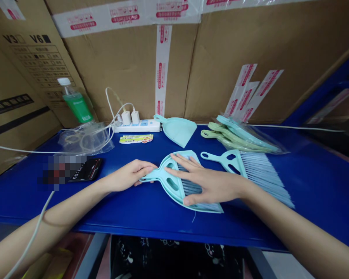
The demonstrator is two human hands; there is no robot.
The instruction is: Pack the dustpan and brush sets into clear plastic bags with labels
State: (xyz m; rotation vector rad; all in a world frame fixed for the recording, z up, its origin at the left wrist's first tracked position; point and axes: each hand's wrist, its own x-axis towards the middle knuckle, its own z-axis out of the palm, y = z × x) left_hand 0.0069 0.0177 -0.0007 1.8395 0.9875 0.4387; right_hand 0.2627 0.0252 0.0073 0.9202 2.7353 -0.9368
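A light-blue hand brush (172,183) lies nested in a matching dustpan (212,210) near the front of the blue table. My left hand (132,174) is closed round their stacked handles. Spread flat over the brush's head and bristles is my right hand (205,182), its fingers apart. Just right of it lies a second light-blue brush (258,170), bristles pointing right, partly behind my right wrist. Farther back, a second dustpan (178,130) rests alone with its handle to the left.
Bagged green and blue brush sets (241,135) lie at the back right. A power strip (139,126) with chargers, a green-labelled bottle (77,102), crumpled plastic (87,139) and a phone (87,169) are on the left. Cardboard boxes (128,66) wall the back; a white cable (37,221) crosses my left arm.
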